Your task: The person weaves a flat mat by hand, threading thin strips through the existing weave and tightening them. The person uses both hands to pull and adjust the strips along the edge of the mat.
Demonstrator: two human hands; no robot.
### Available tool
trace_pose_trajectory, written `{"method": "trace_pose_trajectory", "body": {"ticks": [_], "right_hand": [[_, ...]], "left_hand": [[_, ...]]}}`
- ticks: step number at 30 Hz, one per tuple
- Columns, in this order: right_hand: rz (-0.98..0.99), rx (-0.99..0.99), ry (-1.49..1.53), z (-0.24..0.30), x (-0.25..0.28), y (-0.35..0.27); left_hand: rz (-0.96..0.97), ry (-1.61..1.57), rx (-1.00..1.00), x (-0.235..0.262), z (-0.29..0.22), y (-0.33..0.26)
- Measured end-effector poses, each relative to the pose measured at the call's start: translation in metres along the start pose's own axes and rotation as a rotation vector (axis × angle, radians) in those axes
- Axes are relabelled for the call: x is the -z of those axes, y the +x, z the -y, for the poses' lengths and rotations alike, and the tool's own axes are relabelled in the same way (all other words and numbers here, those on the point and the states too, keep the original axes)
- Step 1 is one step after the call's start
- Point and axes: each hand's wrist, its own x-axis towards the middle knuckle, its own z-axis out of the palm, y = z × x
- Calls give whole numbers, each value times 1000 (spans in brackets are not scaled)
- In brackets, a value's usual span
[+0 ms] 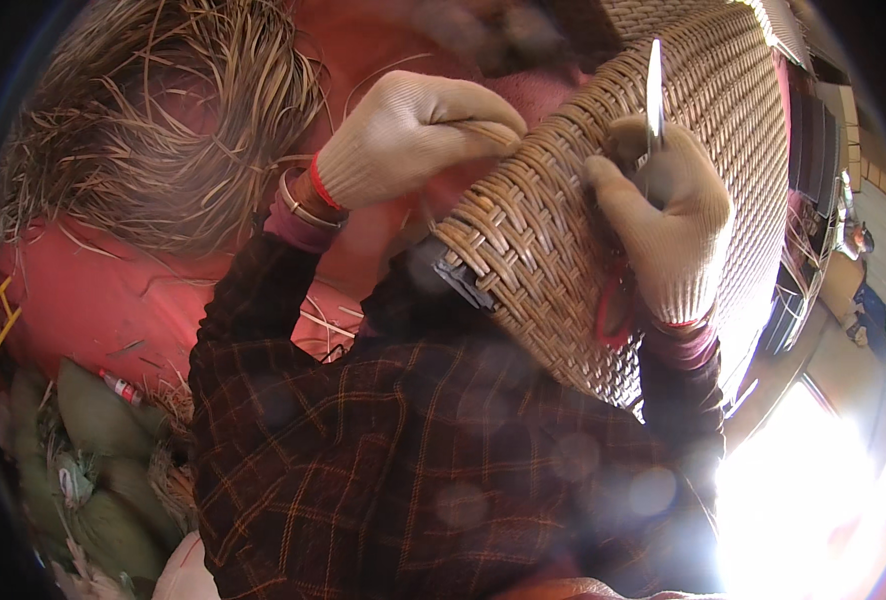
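Observation:
A brown wicker piece (603, 230), woven from flat strands with a thick wrapped edge, leans at a slant in front of me. My left hand (413, 135), in a cream knit glove with a red cuff, has its fingers pressed together at that edge; whatever they pinch is hidden. Over the woven face, my right hand (668, 215), gloved alike, is closed round a pair of scissors (655, 85). Their bright blade points up past the fingers, and a red handle loop shows below the palm. Dark grey material pokes out at the wicker's near corner.
A large coil of loose brown weaving strands (173, 120) lies on a red cover (73, 300) at the left. Green bundled fabric (113, 480) and a red-labelled bottle (121, 386) sit lower left. Strong glare (803, 490) washes out the lower right.

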Motion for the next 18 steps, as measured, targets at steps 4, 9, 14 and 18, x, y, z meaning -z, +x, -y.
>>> {"method": "trace_pose_trajectory", "body": {"ticks": [4,9,14,18], "right_hand": [[19,66,81,-9,-4,12],[85,197,-10,-14,4,24],[213,89,83,-23,7,41],[308,187,77,-33,12,52]], "left_hand": [[19,17,-2,2,1,5],[33,127,-106,6,7,18],[61,138,-128,6,16,34],[137,187,-113,12,19,44]]}}
